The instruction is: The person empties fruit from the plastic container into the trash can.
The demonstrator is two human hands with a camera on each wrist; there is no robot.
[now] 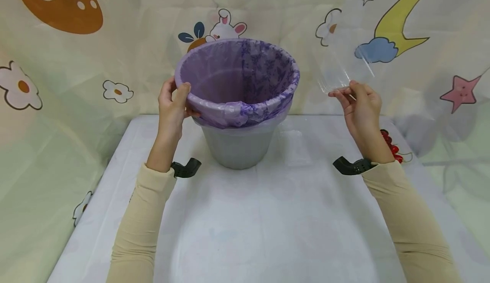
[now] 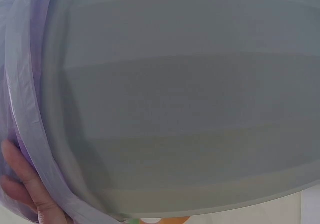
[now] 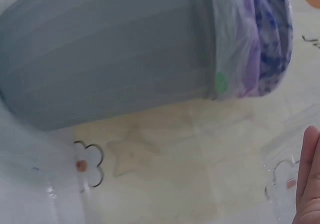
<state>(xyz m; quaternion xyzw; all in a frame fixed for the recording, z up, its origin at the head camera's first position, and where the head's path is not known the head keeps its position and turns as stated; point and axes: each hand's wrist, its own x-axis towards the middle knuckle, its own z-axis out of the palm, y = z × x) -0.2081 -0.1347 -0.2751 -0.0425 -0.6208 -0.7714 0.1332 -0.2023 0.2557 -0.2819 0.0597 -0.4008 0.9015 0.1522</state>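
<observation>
A pale grey trash can [image 1: 239, 144] stands on the table, lined with a purple patterned trash bag [image 1: 264, 115] whose edge is folded over the rim. My left hand [image 1: 173, 102] grips the can's lined rim at its left side. In the left wrist view, its fingers [image 2: 31, 181] lie against the folded bag. Right of the can and apart from it, my right hand [image 1: 361, 106] pinches the lower edge of a thin, clear plastic wrapper [image 1: 337, 72] in the air. Its exact shape is hard to make out.
Another clear, flat plastic piece [image 1: 294, 149] lies on the white-covered table [image 1: 245, 227], right of the can. Red cherry-like fruits [image 1: 394, 149] are partly hidden behind my right wrist. A patterned cloth backdrop [image 1: 145, 40] hangs close behind the can.
</observation>
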